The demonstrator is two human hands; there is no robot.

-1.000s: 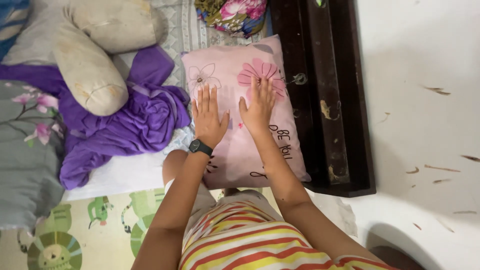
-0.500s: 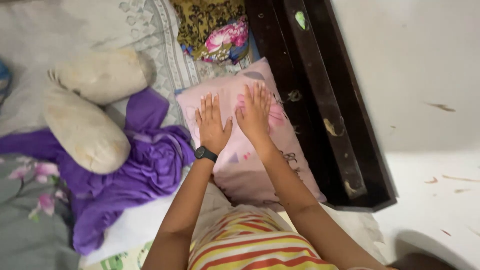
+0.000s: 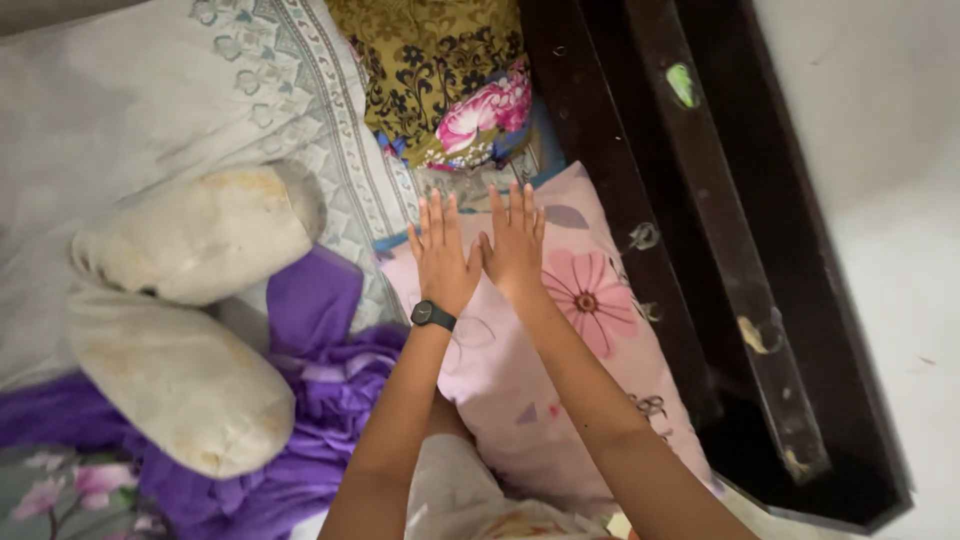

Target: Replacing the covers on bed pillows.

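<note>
Head view: left hand (image 3: 443, 255) and right hand (image 3: 516, 240) lie flat, fingers spread wide, side by side, pressing the pink pillow (image 3: 560, 370) down onto the bed (image 3: 150, 110)

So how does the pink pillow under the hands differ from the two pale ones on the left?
The pink pillow wears a clean flowered cover; the pale pillows are bare, plain and stained. Both hands press flat on the pink one; nothing touches the pale ones. All lie on the bed.

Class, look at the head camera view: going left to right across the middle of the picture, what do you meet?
Bare pillows → purple cloth → left hand → right hand → pink pillow → dark bed frame → white floor.
</note>
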